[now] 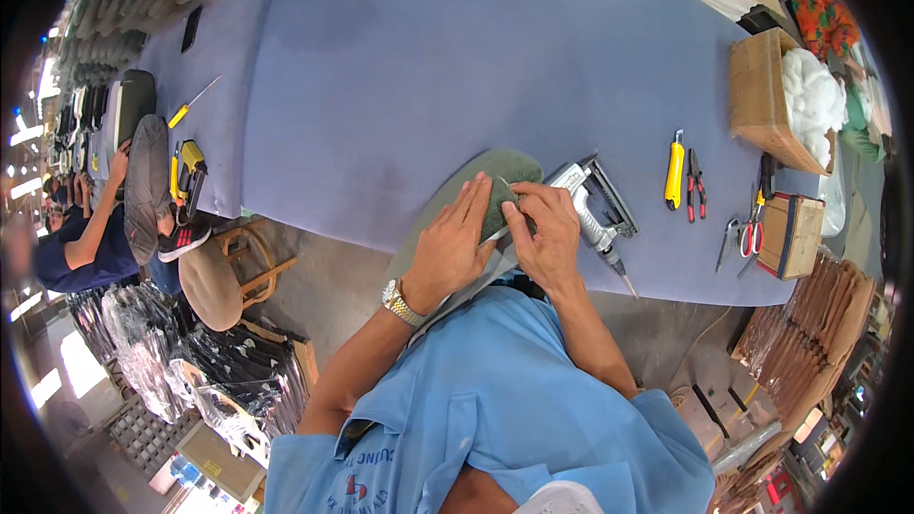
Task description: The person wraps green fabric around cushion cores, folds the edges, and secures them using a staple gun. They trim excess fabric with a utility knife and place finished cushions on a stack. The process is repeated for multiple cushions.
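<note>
A grey-green fabric-covered padded piece (455, 186) lies at the near edge of the blue table, its near end over my lap. My left hand (447, 246), with a metal watch at the wrist, grips it with long fingers across its top and the thumb by its edge. The right hand (545, 233) pinches the turned edge of the dark green cover between thumb and fingers. What lies under my fingertips is hidden. Close to my right hand, a silver-and-black staple gun (598, 205) rests on the table, its hose fitting pointing toward me.
Right of the staple gun lie a yellow cutter (675, 171), red-handled pliers (696, 188) and scissors (751, 236). Farther right stand a cardboard box (757, 86) of white stuffing and a smaller box (788, 236). At left, a co-worker (90, 238) sits by another staple gun (190, 171).
</note>
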### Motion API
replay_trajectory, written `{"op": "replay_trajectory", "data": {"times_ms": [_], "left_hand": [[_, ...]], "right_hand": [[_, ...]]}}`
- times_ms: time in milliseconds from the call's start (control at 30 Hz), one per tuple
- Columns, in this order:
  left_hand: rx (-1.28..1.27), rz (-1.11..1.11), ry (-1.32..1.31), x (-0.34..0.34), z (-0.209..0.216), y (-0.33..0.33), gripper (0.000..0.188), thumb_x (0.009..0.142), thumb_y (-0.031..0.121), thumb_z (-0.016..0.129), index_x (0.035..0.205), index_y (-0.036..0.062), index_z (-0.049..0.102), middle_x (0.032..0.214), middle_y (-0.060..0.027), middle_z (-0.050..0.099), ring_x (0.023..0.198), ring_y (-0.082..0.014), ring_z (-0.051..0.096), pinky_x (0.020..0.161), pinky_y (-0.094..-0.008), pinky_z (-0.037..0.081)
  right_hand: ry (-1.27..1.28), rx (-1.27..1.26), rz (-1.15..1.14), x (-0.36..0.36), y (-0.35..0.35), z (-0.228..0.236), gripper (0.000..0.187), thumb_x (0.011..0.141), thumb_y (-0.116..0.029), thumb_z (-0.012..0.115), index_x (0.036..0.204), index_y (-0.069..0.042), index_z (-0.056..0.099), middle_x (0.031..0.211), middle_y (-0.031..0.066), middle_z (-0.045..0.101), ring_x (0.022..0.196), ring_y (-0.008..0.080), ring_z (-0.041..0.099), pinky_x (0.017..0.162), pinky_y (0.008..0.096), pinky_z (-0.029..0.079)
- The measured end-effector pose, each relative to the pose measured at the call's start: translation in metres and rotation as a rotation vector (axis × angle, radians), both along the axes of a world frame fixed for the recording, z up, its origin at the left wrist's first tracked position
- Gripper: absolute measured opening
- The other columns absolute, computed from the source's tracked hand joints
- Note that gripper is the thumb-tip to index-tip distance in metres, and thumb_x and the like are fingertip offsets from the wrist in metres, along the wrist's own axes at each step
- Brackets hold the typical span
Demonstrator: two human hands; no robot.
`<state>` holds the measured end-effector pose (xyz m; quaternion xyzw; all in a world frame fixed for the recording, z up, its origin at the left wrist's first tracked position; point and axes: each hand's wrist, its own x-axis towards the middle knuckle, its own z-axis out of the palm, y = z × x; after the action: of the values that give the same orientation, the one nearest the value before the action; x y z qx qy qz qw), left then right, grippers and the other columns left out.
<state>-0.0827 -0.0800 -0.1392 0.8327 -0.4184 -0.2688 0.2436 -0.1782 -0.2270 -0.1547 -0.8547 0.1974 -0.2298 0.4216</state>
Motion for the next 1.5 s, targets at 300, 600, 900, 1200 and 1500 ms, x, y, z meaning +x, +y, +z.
{"op": "replay_trajectory", "data": {"times_ms": [300,600,900,1200,1500], "left_hand": [[-0.030,-0.008,-0.004,0.002,-0.002,-0.007,0.088,0.084,0.010,0.070,0.162,0.0146,0.031,0.169,-0.0083,0.031,0.150,-0.0374,0.039,0.110,-0.0544,0.046],[0.033,-0.051,-0.030,0.006,0.006,-0.014,0.089,0.081,0.007,0.070,0.162,0.0100,0.032,0.167,-0.0122,0.034,0.150,-0.0369,0.039,0.113,-0.0474,0.043],[-0.029,0.080,0.002,-0.005,-0.008,-0.004,0.086,0.084,0.011,0.074,0.159,0.0039,0.032,0.163,-0.0161,0.039,0.149,-0.0350,0.040,0.116,-0.0494,0.042],[-0.052,0.039,-0.089,-0.008,-0.005,-0.003,0.079,0.083,0.011,0.075,0.155,0.0070,0.043,0.163,-0.0116,0.042,0.148,-0.0305,0.043,0.111,-0.0499,0.048],[-0.036,-0.017,-0.114,0.002,-0.002,-0.012,0.080,0.082,0.010,0.073,0.156,0.0153,0.044,0.163,-0.0051,0.043,0.144,-0.0309,0.048,0.101,-0.0465,0.054]], "right_hand": [[0.021,0.189,-0.125,0.003,0.005,-0.007,0.017,0.090,-0.008,0.073,0.082,0.000,0.060,0.091,0.0121,0.064,0.090,0.0271,0.059,0.079,0.0382,0.048],[0.118,0.107,-0.119,0.011,-0.002,0.003,0.019,0.090,-0.015,0.075,0.090,0.001,0.065,0.103,0.0139,0.062,0.093,0.0331,0.061,0.079,0.0411,0.051],[-0.005,0.087,-0.115,0.013,0.000,-0.009,0.015,0.094,-0.011,0.072,0.085,0.000,0.067,0.099,0.0104,0.068,0.085,0.0268,0.063,0.075,0.0361,0.050],[-0.011,0.180,-0.168,0.008,0.007,-0.013,0.015,0.095,-0.008,0.070,0.085,0.000,0.063,0.093,0.0128,0.067,0.083,0.0284,0.060,0.075,0.0369,0.049],[-0.072,0.336,-0.252,0.010,0.011,-0.026,0.025,0.102,-0.010,0.064,0.083,0.002,0.057,0.088,0.0102,0.064,0.079,0.0180,0.058,0.075,0.0313,0.048]]}}
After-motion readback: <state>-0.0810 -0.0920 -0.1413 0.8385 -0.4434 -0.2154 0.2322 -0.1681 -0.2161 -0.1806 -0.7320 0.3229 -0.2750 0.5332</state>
